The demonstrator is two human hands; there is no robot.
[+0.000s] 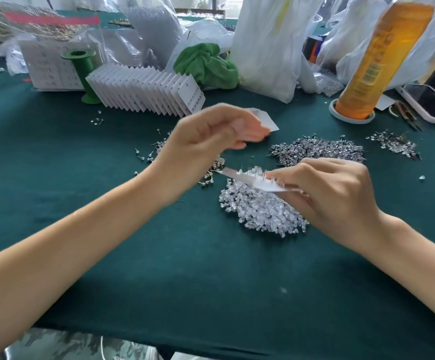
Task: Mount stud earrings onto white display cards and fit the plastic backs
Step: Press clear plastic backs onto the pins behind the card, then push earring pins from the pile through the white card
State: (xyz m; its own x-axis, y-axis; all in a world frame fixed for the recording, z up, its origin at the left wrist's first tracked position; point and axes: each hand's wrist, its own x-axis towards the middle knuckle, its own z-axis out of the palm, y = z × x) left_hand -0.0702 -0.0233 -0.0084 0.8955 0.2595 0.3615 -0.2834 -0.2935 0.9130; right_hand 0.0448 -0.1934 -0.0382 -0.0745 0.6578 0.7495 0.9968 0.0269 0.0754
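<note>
The hands work above the middle of the frame: the right hand [333,193], right of centre, pinches one end of a white display card [256,181] that lies nearly flat and edge-on to the camera, with earring posts standing up through it. That card hovers just over a heap of clear plastic backs [260,211] on the green surface [185,268]. The left hand [206,141], a little higher and to the left, is blurred; its fingers are curled and seem to hold a second white card [268,120] whose corner juts out past the fingertips toward the right. The two hands are apart, the studded card reaching into the gap between them. Behind the right hand, right of centre, lies a grey pile of stud earrings [317,149], with a smaller pile [393,145] farther right and loose studs scattered by the left wrist. In the upper left, a fanned row of filled cards [146,89] stands beside a green spool [83,71]. A green cloth [206,66] sits upper centre, an orange bottle [380,61] leans at upper right, and a phone [429,102] lies at the right edge.
</note>
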